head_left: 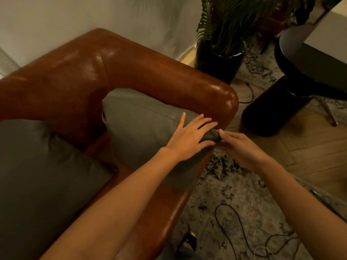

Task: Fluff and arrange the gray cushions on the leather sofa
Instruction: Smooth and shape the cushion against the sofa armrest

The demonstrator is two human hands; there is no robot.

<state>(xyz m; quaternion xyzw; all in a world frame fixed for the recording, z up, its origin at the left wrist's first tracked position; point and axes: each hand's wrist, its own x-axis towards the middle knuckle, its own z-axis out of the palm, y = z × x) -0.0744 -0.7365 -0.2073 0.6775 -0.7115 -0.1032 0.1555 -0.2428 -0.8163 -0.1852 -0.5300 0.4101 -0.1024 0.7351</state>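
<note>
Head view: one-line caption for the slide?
Left hand flat on gray cushion, right hand pinching its corner.

Sofa [150, 72]: brown leather, smooth, glossy, with bright highlights on the arm.
Cushions [142, 124] [37, 175]: gray woven cloth, matt, softly creased, one with a seam line.
Rug [234, 194]: mottled, matt pile.
Floor [309, 156]: wood, herringbone, low sheen.
Pot [219, 66]: black, glossy.
Cable [242, 229]: black, smooth.
</note>
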